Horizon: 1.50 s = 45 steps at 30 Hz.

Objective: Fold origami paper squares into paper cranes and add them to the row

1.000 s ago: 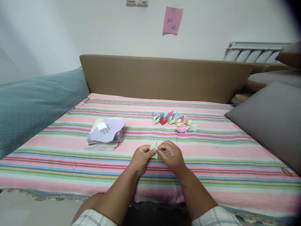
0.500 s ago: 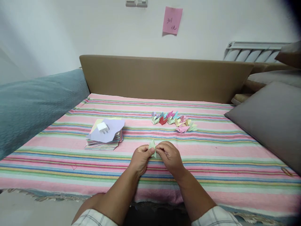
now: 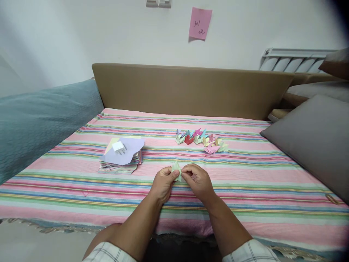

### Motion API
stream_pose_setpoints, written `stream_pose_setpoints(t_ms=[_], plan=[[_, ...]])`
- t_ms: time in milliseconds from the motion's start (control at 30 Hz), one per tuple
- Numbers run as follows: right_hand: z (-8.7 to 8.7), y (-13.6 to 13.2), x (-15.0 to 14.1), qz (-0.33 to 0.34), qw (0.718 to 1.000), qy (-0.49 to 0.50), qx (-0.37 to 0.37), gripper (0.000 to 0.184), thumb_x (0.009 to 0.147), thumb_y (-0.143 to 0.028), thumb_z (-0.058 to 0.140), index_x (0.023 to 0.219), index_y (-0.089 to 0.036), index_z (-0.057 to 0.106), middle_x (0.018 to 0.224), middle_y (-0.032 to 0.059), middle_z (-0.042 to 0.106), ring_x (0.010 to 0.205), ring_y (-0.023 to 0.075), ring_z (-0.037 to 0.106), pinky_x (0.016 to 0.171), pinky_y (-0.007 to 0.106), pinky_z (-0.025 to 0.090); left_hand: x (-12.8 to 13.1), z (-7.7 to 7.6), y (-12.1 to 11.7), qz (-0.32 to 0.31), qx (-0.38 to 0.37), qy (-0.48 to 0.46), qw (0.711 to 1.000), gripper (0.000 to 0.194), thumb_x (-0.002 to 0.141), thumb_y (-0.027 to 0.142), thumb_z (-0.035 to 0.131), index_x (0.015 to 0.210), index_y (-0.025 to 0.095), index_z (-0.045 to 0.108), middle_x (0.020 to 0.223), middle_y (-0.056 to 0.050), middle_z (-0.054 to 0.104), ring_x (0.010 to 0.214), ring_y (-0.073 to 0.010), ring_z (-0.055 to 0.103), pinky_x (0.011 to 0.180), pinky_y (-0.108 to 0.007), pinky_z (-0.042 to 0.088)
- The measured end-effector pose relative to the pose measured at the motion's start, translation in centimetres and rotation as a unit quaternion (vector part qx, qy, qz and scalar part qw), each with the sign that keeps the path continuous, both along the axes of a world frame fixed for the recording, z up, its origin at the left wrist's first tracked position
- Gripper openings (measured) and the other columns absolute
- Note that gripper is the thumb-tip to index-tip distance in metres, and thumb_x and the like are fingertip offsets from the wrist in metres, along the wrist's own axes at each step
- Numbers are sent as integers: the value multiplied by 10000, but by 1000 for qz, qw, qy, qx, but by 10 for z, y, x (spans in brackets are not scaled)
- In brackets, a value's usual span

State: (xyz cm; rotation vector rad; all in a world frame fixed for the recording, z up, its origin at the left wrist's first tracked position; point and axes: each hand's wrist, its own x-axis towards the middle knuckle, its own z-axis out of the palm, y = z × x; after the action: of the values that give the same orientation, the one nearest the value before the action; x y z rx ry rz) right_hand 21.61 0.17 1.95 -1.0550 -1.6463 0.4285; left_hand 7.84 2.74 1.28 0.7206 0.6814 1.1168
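Between my two hands is a small folded piece of pale green paper, held just above the striped cloth. My left hand pinches it from the left, thumb lying across its front. From the right, my right hand grips its edge between thumb and fingertips. Parts of the paper are hidden behind the fingers. Beyond my hands, several folded paper cranes in red, pink, blue, green and yellow sit close together on the cloth.
A stack of coloured paper sheets lies to the left, with a white plug adapter on top. A grey cushion borders the right side, a blue-green armrest the left. A brown backrest stands behind.
The pale green paper has turned slightly, showing a little wider between my hands. My right hand has shifted very slightly to the right. Everything else is where it was.
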Motion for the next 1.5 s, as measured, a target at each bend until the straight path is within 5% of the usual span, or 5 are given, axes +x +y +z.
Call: stream_pose_setpoints(t_ms=[500, 800, 1233, 1500], plan=[[2, -2, -8, 19, 997, 76, -24, 102, 779, -251, 617, 854, -211, 673, 872, 60, 659, 815, 175, 616, 690, 294, 517, 4, 3, -3, 23, 20, -42, 999, 302, 574, 313, 814, 729, 139, 623, 693, 0, 637, 657, -98, 567, 623, -202, 433], [-5, 0, -10, 14, 974, 193, -122, 147, 757, -308, 642, 856, -200, 633, 737, 10, 654, 669, 135, 616, 630, 261, 528, 4, 1, -3, 17, -4, -43, 999, 331, 500, 254, 852, 734, 127, 656, 703, -10, 665, 657, -97, 593, 649, -205, 470], [-2, 1, 0, 51, 971, 182, -148, 243, 727, -316, 673, 929, -194, 615, 767, 20, 648, 712, 144, 615, 666, 281, 517, 1, 8, -4, 7, -29, -7, 1000, 336, 474, 292, 859, 652, 117, 634, 631, 1, 617, 575, -76, 552, 555, -185, 463], [7, -2, 11, 56, 979, 100, -166, 250, 746, -301, 638, 965, -185, 614, 765, 15, 628, 667, 122, 576, 613, 246, 478, -2, 4, 0, -11, 53, 64, 996, 317, 501, 303, 840, 686, 112, 669, 628, 1, 619, 570, -73, 493, 571, -199, 378]])
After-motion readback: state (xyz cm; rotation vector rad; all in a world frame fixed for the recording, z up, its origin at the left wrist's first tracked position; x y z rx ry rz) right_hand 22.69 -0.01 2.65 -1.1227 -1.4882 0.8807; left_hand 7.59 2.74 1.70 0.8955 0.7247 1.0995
